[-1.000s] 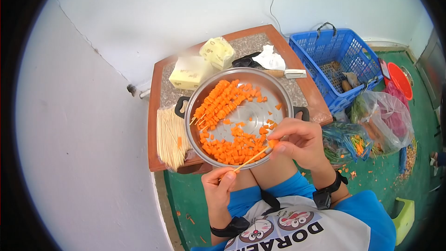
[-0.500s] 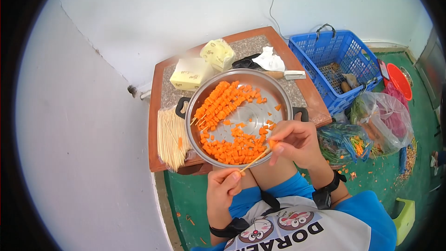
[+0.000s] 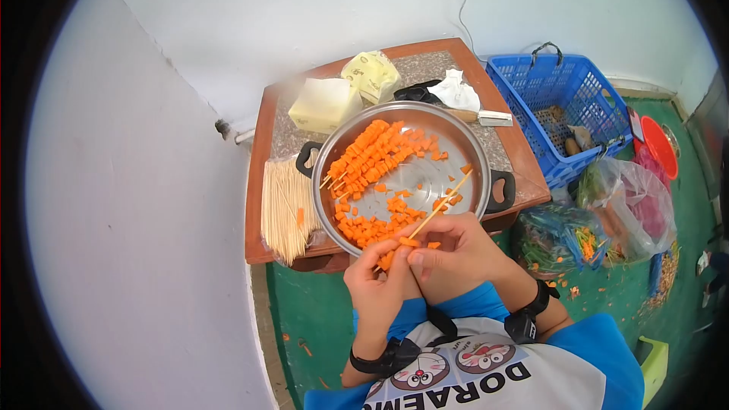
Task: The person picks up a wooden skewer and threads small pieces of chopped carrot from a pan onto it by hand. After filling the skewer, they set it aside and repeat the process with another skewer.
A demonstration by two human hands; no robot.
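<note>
I am looking down at my two hands, close together at the near rim of the pot (image 3: pixel 486 153). My left hand (image 3: pixel 377 286) is pinching the low end of a stick (image 3: pixel 433 212), with the fingers curled around it. My right hand (image 3: pixel 448 254) is touching the left one, and its fingertips are pinching a carrot piece (image 3: pixel 409 241) that is sitting on the stick. Another small orange bit is showing on the stick just under my left thumb. The stick is tilting up and away from me, and its far tip is pointing over the inside of the pot.

The pot is sitting on a small table (image 3: pixel 524 175) and is holding loose carrot cubes (image 3: pixel 364 226) on the near side. Full carrot sticks (image 3: pixel 368 153) are lying in a row at the back left of the pot. A bag of bare sticks (image 3: pixel 285 209) is lying on the table just left of the pot. Two yellow packs (image 3: pixel 326 102) are lying behind the pot, and a knife (image 3: pixel 486 117) is lying behind it to the right. A blue basket (image 3: pixel 566 110) is standing on the floor to the right of the table, with bags (image 3: pixel 630 201) of greens near it.
</note>
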